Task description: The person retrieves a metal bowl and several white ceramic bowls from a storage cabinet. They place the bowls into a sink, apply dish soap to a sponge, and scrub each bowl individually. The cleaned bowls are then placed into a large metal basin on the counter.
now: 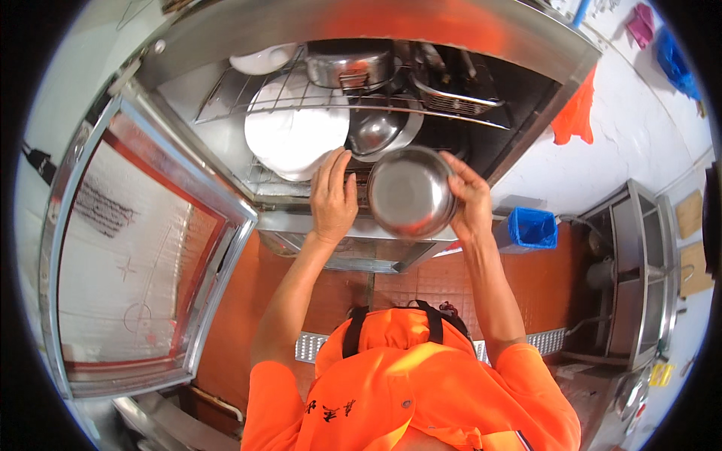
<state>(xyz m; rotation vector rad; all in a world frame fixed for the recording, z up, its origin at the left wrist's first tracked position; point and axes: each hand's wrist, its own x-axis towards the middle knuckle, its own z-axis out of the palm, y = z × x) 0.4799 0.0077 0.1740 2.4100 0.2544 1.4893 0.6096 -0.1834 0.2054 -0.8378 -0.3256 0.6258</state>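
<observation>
My right hand (472, 201) grips a round stainless steel bowl (411, 192) by its right side, in front of the open steel cabinet (301, 222). My left hand (334, 203) is held up at the cabinet's mouth with its fingers stretched out and nothing in them. Its fingertips are close to the stacked white plates (295, 129) on the lower rack. Beside the plates sits another metal bowl (376, 129). On the upper wire rack (229, 114) stand a metal pot (347, 66), a white bowl (263, 60) and a wire basket (459, 101) with dark items I cannot make out.
The cabinet's framed glass door (131, 259) swings wide open at my left. A bin with a blue liner (532, 228) stands on the red tiled floor to the right. Farther right is a steel shelf unit (639, 263). An orange bag (575, 113) hangs by the cabinet's right side.
</observation>
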